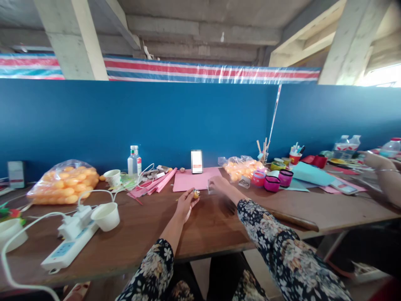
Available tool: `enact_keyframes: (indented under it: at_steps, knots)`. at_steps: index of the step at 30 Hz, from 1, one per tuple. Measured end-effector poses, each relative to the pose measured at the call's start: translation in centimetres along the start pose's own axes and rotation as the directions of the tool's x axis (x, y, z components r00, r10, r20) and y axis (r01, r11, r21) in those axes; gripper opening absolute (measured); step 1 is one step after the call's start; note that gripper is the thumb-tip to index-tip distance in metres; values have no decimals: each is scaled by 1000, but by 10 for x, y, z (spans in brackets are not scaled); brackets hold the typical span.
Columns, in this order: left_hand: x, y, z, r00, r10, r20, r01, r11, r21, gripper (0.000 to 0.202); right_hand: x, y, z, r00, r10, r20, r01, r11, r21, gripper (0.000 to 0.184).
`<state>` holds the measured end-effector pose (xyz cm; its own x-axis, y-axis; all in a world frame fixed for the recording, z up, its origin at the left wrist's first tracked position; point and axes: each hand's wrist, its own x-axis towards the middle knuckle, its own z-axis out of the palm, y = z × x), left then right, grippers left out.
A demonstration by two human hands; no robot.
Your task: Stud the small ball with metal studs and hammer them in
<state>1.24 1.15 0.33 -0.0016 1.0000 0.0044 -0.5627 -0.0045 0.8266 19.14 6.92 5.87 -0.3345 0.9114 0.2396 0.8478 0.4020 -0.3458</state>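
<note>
My left hand (186, 203) rests on the brown table (206, 230) and pinches a small orange ball (196, 193) between its fingertips. My right hand (218, 184) is just to the right, fingers curled over a small clear object (211, 189) at the front edge of a pink paper sheet (196, 179). Both arms wear dark floral sleeves. A phone (196, 161) stands upright behind the pink sheet.
A bag of orange balls (64, 183) lies far left, another bag (241, 167) right of the phone. A power strip (67, 246) with white cables, paper cups (106, 216), a bottle (134, 161), tape rolls (272, 183) and blue paper (310, 173) crowd the table. Another person's arm (387, 177) reaches in at right.
</note>
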Motion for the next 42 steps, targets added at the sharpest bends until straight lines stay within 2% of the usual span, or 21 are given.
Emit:
enact_keyframes:
  at_steps: [2, 4, 6, 8, 10, 12, 15, 17, 19, 25, 29, 35, 42]
  knots:
    - [1, -1, -1, 1000, 6, 5, -6, 1000, 0, 22, -2, -5, 3, 997, -2, -80, 19, 977, 211, 12]
    - [2, -2, -1, 1000, 14, 3, -14, 1000, -7, 23, -8, -14, 8, 994, 32, -100, 9, 921, 389, 16]
    - [3, -3, -2, 1000, 23, -8, -23, 1000, -16, 22, -16, -27, 17, 992, 90, -91, -11, 769, 639, 18]
    - [4, -4, -3, 999, 34, -30, -35, 999, -20, 21, -25, -39, 28, 984, 118, -132, 38, 587, 809, 21]
    - [4, -4, -4, 998, 48, -38, -49, 999, -13, 23, -33, -48, 41, 975, 145, -167, 87, 440, 894, 25]
    - [5, -4, -5, 997, 71, -23, -71, 997, 1, 28, -38, -52, 52, 968, 189, -166, 96, 334, 938, 28]
    - [5, -4, -6, 995, 101, 5, -101, 995, 22, 32, -42, -50, 64, 960, 263, -94, 42, 197, 980, 31]
    - [5, -4, -6, 994, 108, 7, -109, 994, 24, 33, -43, -47, 68, 963, 263, -53, 20, 128, 992, 32]
    - [4, -4, -5, 994, 112, 11, -113, 993, 28, 36, -45, -45, 70, 970, 240, -41, 15, 108, 994, 32]
    - [1, -4, -5, 991, 119, 62, -125, 985, 119, 57, -47, -46, 72, 973, 227, -37, -1, 166, 986, 31]
    - [1, -4, -5, 985, 153, 74, -163, 976, 147, 58, -48, -46, 72, 976, 212, -55, 16, 186, 983, 25]
    - [1, -4, -4, 983, 166, 79, -177, 971, 159, 58, -52, -48, 66, 971, 214, -107, 40, 297, 954, 25]
    - [-1, -4, -2, 982, 169, 83, -183, 962, 204, 57, -51, -48, 67, 970, 228, -86, 10, 314, 949, 27]
